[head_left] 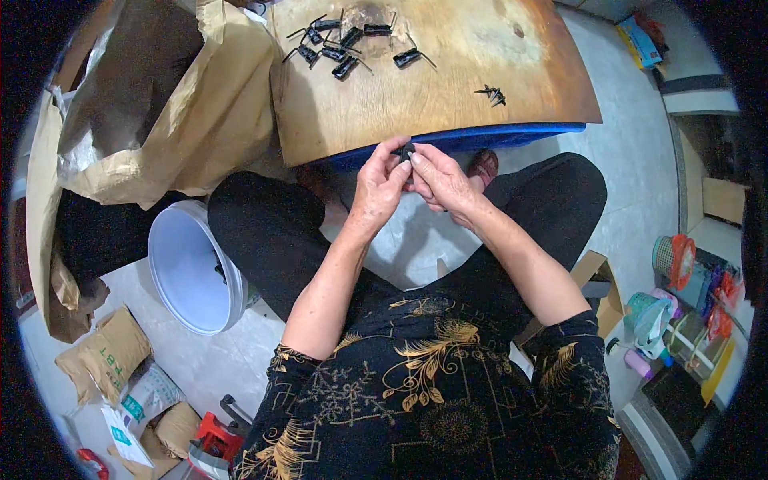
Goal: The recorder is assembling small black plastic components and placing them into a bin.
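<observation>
My left hand (381, 186) and my right hand (446, 181) meet in front of the table's near edge. Between their fingertips they pinch a small black part (406, 150), mostly covered by the fingers; its exact kind does not show. On the wooden tabletop (448, 88), toward the far left, lie several black pieces (344, 67) with short thick bodies and thin bent legs. One such piece (406, 58) sits a little apart to their right. Farther right is a small pile of dark pointed pieces (494, 96).
Large brown paper sacking (192, 128) stands left of the table. A white bucket (186, 276) with dark pieces inside is beside my left leg. Filled bags (104, 354) and a red tool (214, 438) lie lower left. An open cardboard box (602, 288) and baskets (664, 254) are on the right.
</observation>
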{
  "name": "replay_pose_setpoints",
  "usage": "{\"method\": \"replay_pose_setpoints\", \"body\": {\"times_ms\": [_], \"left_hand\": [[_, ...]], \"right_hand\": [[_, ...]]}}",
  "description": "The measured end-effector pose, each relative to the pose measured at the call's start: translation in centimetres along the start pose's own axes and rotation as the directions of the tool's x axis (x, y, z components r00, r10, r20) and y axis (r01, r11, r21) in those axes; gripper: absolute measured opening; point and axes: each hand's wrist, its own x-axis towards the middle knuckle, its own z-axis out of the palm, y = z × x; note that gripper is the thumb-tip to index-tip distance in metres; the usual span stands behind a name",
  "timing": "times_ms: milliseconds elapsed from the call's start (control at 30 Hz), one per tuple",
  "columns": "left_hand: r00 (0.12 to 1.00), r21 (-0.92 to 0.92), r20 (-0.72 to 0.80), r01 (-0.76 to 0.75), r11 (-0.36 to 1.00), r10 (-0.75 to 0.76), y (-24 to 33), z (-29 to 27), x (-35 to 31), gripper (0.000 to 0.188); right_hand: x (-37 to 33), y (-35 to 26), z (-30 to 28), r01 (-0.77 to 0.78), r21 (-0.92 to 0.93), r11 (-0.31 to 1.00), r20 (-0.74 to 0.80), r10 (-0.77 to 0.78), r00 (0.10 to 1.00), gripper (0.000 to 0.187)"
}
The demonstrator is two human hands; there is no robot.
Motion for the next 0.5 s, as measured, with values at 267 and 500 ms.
{"method": "replay_pose_setpoints", "body": {"times_ms": [267,500], "left_hand": [[1.0,0.145,-0.004,0.029,0.989,-0.028,-0.7,-0.4,0.4,0.035],[0.987,0.146,-0.145,-0.043,0.988,0.064,-1.1,0.0,0.8,0.026]], "right_hand": [[0.3,0.0,-0.1,-0.015,0.024,1.0,0.035,0.014,0.999,0.029],[1.4,-0.8,0.4,-0.093,0.043,0.995,-0.01,0.093,0.996,0.029]]}}
